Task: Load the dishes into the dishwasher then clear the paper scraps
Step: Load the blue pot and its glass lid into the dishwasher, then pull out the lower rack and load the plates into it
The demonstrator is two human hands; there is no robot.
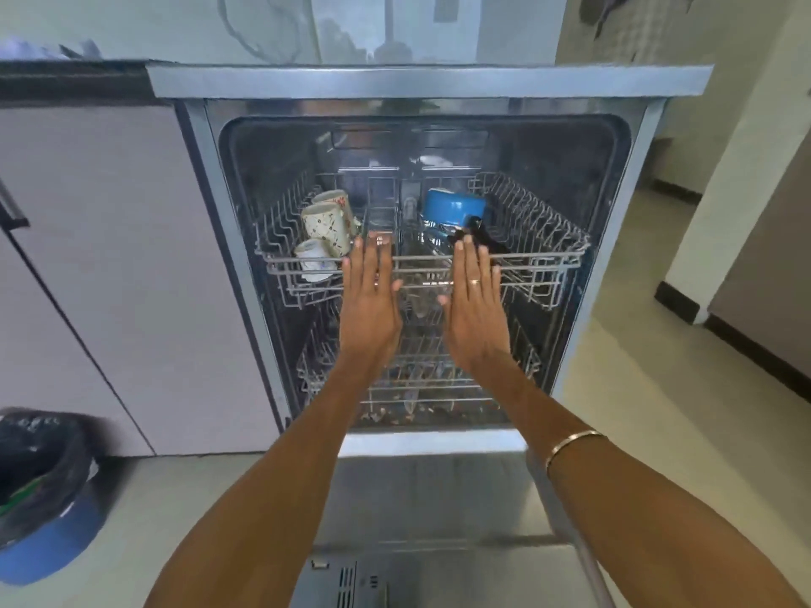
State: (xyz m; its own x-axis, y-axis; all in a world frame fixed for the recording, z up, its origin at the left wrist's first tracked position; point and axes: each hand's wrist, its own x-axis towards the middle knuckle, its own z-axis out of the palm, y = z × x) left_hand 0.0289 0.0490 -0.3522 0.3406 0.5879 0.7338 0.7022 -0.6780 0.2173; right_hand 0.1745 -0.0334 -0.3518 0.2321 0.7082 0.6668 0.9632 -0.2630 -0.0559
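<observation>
**Head view: flat palms at the upper rack**

A lined bin point(41, 489) is sitting far left on the floor. Inside the open dishwasher point(430, 83), patterned mugs point(325, 226) are lying at the upper rack's point(544, 252) left — the left hand point(371, 296) and right hand point(476, 300) are pressing its front rail, fingers straight, grasping nothing. A blue bowl point(454, 208) is sitting right of centre.

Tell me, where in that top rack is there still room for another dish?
The right side of the upper rack, beyond the blue bowl, looks bare. The left side is crowded with mugs. Both hands, left hand and right hand, cover the front middle.
</observation>
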